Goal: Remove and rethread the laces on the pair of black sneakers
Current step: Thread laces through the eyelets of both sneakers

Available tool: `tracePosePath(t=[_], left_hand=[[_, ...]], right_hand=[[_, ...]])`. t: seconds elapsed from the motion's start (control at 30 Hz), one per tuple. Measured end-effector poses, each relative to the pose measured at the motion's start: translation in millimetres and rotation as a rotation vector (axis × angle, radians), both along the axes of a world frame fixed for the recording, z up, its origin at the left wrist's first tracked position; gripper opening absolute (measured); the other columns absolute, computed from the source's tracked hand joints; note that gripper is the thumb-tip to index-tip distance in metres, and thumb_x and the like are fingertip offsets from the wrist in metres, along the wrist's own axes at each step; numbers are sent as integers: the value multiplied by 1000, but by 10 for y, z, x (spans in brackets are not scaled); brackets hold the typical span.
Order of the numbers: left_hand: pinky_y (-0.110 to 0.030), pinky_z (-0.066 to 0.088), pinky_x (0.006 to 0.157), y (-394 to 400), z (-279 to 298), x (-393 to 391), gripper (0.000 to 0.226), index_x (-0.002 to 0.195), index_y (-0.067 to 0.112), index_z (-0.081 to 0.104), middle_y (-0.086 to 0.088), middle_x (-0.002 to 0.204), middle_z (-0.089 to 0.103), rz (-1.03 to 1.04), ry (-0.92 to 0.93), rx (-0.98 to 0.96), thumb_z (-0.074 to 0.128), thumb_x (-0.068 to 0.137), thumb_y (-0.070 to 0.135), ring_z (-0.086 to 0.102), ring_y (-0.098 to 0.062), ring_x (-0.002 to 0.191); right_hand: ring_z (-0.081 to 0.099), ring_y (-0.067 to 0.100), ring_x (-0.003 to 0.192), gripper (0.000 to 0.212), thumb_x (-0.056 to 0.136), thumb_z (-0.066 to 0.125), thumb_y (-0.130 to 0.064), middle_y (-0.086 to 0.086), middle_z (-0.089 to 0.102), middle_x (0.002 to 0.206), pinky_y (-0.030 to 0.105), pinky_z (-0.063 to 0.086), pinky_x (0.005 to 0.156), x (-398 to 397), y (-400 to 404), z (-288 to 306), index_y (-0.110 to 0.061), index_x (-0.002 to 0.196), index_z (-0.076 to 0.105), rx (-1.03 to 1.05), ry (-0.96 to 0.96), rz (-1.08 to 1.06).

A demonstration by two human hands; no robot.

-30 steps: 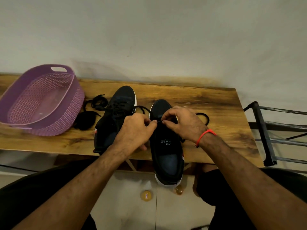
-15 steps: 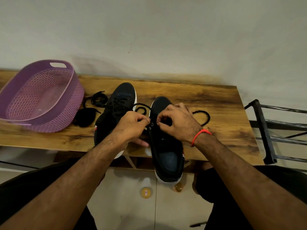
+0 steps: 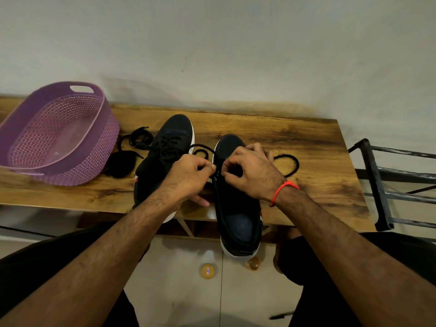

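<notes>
Black right sneaker [image 3: 238, 215]: heel past our wooden table [image 3: 306, 147] edge.
Our left hand [image 3: 188, 175]: pinching the black lace [image 3: 200, 148] at an eyelet.
Our right hand [image 3: 252, 168]: curled, pinching at that eyelet.
Left sneaker [image 3: 165, 152]: laced, alongside.
Purple basket [image 3: 56, 135]: far left.

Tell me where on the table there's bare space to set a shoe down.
Bare wood lies right of the right sneaker, beyond the lace loop, out to the table end. Between purple basket and left sneaker it's crowded with loose black laces.
</notes>
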State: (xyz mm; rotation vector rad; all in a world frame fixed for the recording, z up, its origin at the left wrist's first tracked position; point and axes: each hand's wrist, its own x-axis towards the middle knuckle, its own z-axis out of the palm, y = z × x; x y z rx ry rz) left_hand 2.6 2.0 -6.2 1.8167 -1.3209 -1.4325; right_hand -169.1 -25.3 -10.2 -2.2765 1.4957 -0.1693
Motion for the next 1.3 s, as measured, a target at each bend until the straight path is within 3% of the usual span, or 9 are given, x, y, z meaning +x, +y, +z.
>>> tracePosePath(t=[0.33,0.57,0.63,0.73,0.83,0.93,1.07,1.2,1.3], left_hand=[[-32,62,54,-18,8,12,6,95,26,68,3,105,68,-79,-178,-102,68,95,20,73,-12,79],[-37,64,61,-92,246,202,5,93,31,61,8,98,66,34,-366,-280,64,96,33,73,-13,77],[-39,63,69,-165,314,316,4,99,25,57,2,106,70,252,-98,-362,56,101,28,75,-17,85],[-42,62,74,-256,414,448,11,101,10,52,-7,90,74,605,689,-349,45,105,17,75,-24,83],[-25,48,50,-282,412,531,13,89,16,51,5,63,51,714,960,-321,47,102,17,48,-8,50],[-18,32,42,-224,392,469,10,104,22,61,11,69,52,468,428,-323,52,103,27,40,-3,50],[-28,50,85,-97,222,278,20,112,34,70,13,106,67,-284,-391,-230,62,97,43,61,-5,99],[-22,44,73,-28,166,218,10,92,31,74,15,87,66,-492,-556,-133,70,92,40,62,-4,89],[-21,44,72,-51,256,269,9,87,32,72,13,83,69,-305,-386,-291,68,94,37,62,0,82]], right_hand=[[30,19,129,6,90,64,-45,-11,50,119,45,25,103,-22,-14,-11,-44,95,60,20,-78,-62],[34,18,124,21,94,57,-46,-13,51,123,44,29,100,-44,-21,-3,-40,114,60,-28,-219,-112],[31,18,128,24,95,55,-49,-13,51,127,42,26,101,-40,-14,22,-42,118,61,-19,-254,-89],[25,19,134,28,96,51,-54,-12,48,135,40,19,101,-6,16,34,-44,119,62,23,-220,-22],[23,19,136,26,96,53,-53,-13,46,137,42,19,103,21,42,7,-43,117,65,51,-175,-2],[24,19,135,21,95,57,-48,-13,47,134,39,18,102,48,36,-3,-37,110,67,44,-178,-28],[33,20,129,14,96,57,-43,-11,52,127,44,28,105,75,-1,8,-32,100,66,-17,-276,-131],[29,20,137,14,95,57,-45,-15,53,135,57,29,110,22,-39,-14,-39,102,67,10,-351,-137],[15,22,149,33,92,50,-57,-17,43,150,62,14,117,-4,-49,-39,-42,116,67,32,-257,-19]])
